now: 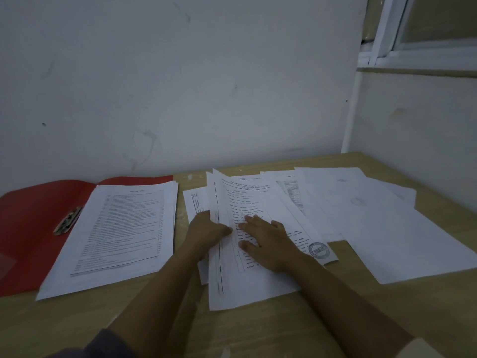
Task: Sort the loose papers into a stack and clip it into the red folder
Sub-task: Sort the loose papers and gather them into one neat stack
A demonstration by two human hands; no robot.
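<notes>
The red folder (33,218) lies open at the left of the wooden table, its metal clip (67,220) bare. A neat stack of printed papers (121,236) rests over the folder's right half. Loose printed sheets (258,202) lie fanned across the middle of the table. My left hand (206,229) grips the left edge of a few of these sheets, fingers tucked under them. My right hand (268,241) lies flat on top of the same sheets, fingers spread. More loose sheets (374,223), mostly blank side up, spread to the right.
The table (165,321) stands in a corner, with a white wall behind and a second wall with a window frame (387,45) at the right. Bare wood shows along the front edge.
</notes>
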